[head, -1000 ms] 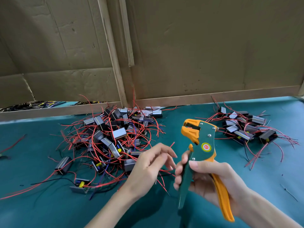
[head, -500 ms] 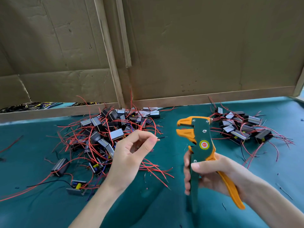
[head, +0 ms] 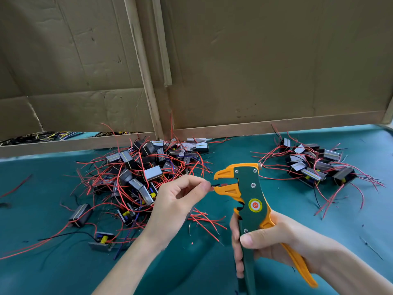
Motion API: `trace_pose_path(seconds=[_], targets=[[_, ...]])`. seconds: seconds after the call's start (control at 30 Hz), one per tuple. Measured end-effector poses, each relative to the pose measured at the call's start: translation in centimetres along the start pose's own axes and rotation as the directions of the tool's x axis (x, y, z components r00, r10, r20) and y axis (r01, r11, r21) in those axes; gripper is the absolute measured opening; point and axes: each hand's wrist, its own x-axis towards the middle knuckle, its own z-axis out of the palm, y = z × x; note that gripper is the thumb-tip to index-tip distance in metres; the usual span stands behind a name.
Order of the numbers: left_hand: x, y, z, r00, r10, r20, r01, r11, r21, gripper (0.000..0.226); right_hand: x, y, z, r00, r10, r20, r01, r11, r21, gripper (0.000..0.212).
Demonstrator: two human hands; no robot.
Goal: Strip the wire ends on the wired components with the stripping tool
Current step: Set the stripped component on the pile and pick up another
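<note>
On the teal mat point(head: 53, 273), far left, a loose component point(head: 81, 215) lies apart from the large pile of wired components point(head: 144, 177), a tangle of red leads and grey blocks. The left hand point(head: 178, 201) rises in front of that pile, thumb and forefinger pinching a short black wire end point(head: 215, 185). The tip seems to sit between the parted orange jaws of the stripping tool point(head: 252, 201), though it is too small to be sure. The right hand point(head: 268, 241) wraps the tool's green and orange handles (head upright, mouth facing left). Further right lies a smaller pile point(head: 314, 167), with a cardboard wall point(head: 255, 60) behind.
</note>
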Motion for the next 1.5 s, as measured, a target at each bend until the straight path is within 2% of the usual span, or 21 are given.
trace_pose_path(seconds=[0.1,0.17,0.27,0.37,0.47,0.57,0.63,0.73,0.83,0.93,1.0,1.07,1.1,1.17,1.23,1.27,1.33,1.4,1.43,1.5], targets=[[0.0,0.1,0.0,0.999,-0.034,0.017,0.034,0.999,-0.016,0.012,-0.2,0.3,0.3,1.000,-0.023,0.007,0.023,0.998,-0.056,0.010],[0.0,0.2,-0.1,0.998,-0.060,0.023,0.061,0.998,-0.024,0.012,-0.4,0.3,0.6,1.000,-0.004,-0.007,0.003,0.997,-0.082,0.018],[0.2,0.2,-0.4,0.997,-0.058,0.057,0.059,0.998,-0.010,0.011,-1.1,-1.2,2.3,0.995,0.018,-0.103,-0.030,0.992,-0.123,0.027],[0.4,0.3,-0.9,0.994,-0.041,0.101,0.039,0.999,0.016,0.012,-1.9,-2.5,4.4,0.995,-0.030,-0.091,0.024,0.998,-0.064,0.026],[0.5,0.3,-1.7,0.987,-0.052,0.152,0.051,0.999,0.012,0.012,-2.1,-2.9,6.9,0.982,-0.042,-0.183,0.033,0.998,-0.054,0.026],[0.7,0.1,-1.7,0.983,-0.055,0.174,0.041,0.996,0.080,0.012,-1.4,-2.5,8.5,0.933,-0.053,-0.355,0.030,0.997,-0.070,0.033],[0.8,-0.4,-1.1,0.989,-0.054,0.136,0.032,0.986,0.163,0.016,-1.2,-2.1,8.5,0.904,-0.003,-0.428,0.006,1.000,0.005,0.035],[1.1,-0.8,-0.6,0.998,-0.017,0.066,-0.002,0.958,0.286,0.012,-1.0,-2.6,8.1,0.936,0.054,-0.349,0.050,0.958,0.282,0.020],[2.4,0.1,-0.1,0.995,0.099,-0.035,-0.076,0.914,0.397,0.013,-0.7,-3.3,6.9,0.931,0.101,-0.350,0.084,0.876,0.475,0.007],[4.8,2.8,1.6,0.954,0.262,-0.148,-0.185,0.899,0.397,0.013,-0.6,-3.3,5.2,0.914,0.156,-0.376,0.092,0.820,0.565,0.013],[6.9,4.6,3.7,0.914,0.349,-0.207,-0.260,0.895,0.364,0.013,-0.6,-3.3,4.5,0.906,0.189,-0.378,0.089,0.789,0.608,0.009],[9.3,5.9,6.3,0.883,0.379,-0.276,-0.308,0.912,0.270,0.012,-0.5,-3.2,4.1,0.907,0.203,-0.369,0.073,0.786,0.614,0.009],[10.5,6.2,7.9,0.880,0.347,-0.325,-0.306,0.937,0.171,0.011,-0.3,-3.1,3.9,0.904,0.215,-0.369,0.063,0.787,0.614,0.012],[12.5,6.5,11.2,0.911,0.187,-0.368,-0.249,0.960,-0.130,0.010,-0.3,-3.0,3.4,0.904,0.232,-0.360,0.054,0.773,0.632,0.020],[13.9,6.2,14.4,0.963,0.058,-0.264,-0.151,0.926,-0.346,0.010,-0.3,-3.2,3.2,0.914,0.228,-0.336,0.048,0.762,0.646,0.024],[14.2,5.9,15.6,0.986,0.045,-0.161,-0.098,0.936,-0.338,0.014,-0.4,-3.3,3.2,0.918,0.220,-0.329,0.044,0.770,0.637,0.025],[14.3,5.0,17.2,0.991,0.026,0.132,-0.006,0.989,-0.146,0.034,-0.5,-3.5,3.2,0.922,0.203,-0.330,0.045,0.790,0.612,0.024],[14.1,3.8,17.0,0.919,-0.058,0.391,0.040,0.998,0.054,0.041,-0.5,-3.4,3.2,0.923,0.196,-0.331,0.055,0.785,0.617,0.023],[14.0,3.4,16.2,0.886,-0.097,0.454,0.051,0.992,0.112,0.039,-0.5,-3.3,3.1,0.923,0.195,-0.330,0.062,0.773,0.631,0.022],[14.2,2.3,13.6,0.880,-0.134,0.456,0.042,0.978,0.206,0.032,-0.5,-3.2,3.1,0.925,0.191,-0.328,0.075,0.755,0.651,0.022]])
